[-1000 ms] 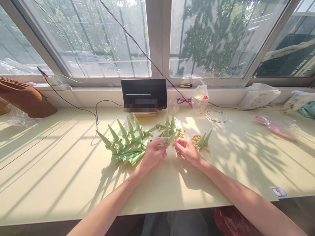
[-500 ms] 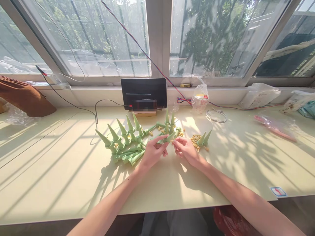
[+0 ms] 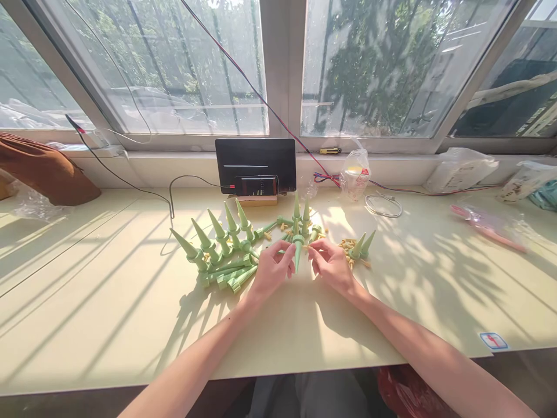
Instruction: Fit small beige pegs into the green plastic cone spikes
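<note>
In the middle of the frame, the left hand (image 3: pixel 272 268) grips a green cone piece (image 3: pixel 298 247) between its thumb and fingers, and this piece has just changed its direction. Half a second earlier its tip was pointing to the upper right; now it is pointing down, to the lower edge of the frame. So the collar end is turned upward in the picture, away from the person, and, as I judge, the side of the piece is now presented to the right hand (image 3: pixel 331 268). The long axis of the piece runs almost vertically in the picture, with only a very small lean. The right hand is closed at the fingertips and seems to pinch a small yellow peg (image 3: pixel 306 248), which lies nearly sideways just beside the cone piece; whether the two touch, I cannot tell. At left of centre, a row of green spikes (image 3: pixel 221 230) stands with tips up, behind a bundle of green tubes (image 3: pixel 237 278) on the pale table (image 3: pixel 130 342). To the right of the right hand there is a pile of yellow pegs (image 3: pixel 347 244), with two green cones (image 3: pixel 356 247) next to it, tips up and slanting to the right.
</note>
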`<state>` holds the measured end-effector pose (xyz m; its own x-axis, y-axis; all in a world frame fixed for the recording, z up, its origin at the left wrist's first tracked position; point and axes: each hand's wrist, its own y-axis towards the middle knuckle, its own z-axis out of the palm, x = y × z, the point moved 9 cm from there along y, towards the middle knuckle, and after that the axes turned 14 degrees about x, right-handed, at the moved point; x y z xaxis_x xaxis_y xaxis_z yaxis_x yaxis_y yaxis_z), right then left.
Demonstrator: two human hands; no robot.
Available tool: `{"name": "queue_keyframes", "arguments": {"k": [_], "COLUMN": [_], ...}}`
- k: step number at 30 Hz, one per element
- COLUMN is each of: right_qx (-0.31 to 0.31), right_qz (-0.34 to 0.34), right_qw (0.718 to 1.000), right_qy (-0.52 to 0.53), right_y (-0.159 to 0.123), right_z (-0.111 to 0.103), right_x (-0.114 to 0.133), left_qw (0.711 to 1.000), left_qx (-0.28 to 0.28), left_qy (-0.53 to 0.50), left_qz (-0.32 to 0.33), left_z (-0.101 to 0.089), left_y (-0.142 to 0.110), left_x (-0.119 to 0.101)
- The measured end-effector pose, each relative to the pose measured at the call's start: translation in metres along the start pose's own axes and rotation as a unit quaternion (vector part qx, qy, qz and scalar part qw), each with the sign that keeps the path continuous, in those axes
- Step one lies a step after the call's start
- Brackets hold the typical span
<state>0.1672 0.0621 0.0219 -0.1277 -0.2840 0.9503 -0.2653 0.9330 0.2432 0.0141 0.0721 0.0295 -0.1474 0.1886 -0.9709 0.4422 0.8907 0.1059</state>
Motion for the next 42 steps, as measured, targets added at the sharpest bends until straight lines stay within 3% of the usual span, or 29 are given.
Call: {"name": "queue_keyframes", "arguments": {"k": [26, 42], "right_qx": [0.029, 0.056], "right_qz": [0.007, 0.034], "right_qw": [1.0, 0.997], "right_qy": [0.005, 0.041], "right_y": [-0.0016, -0.0006], "right_z": [0.0039, 0.0075], "right_x": [-0.0007, -0.0049], "left_qw": [1.0, 0.999], "left_qx": [0.018, 0.024], "left_qy": [0.005, 0.0], "left_qz": [-0.02, 0.037], "left_z": [-0.0003, 0.0015], "left_y": [0.0, 0.0018], "left_x": [0.0096, 0.0065]}}
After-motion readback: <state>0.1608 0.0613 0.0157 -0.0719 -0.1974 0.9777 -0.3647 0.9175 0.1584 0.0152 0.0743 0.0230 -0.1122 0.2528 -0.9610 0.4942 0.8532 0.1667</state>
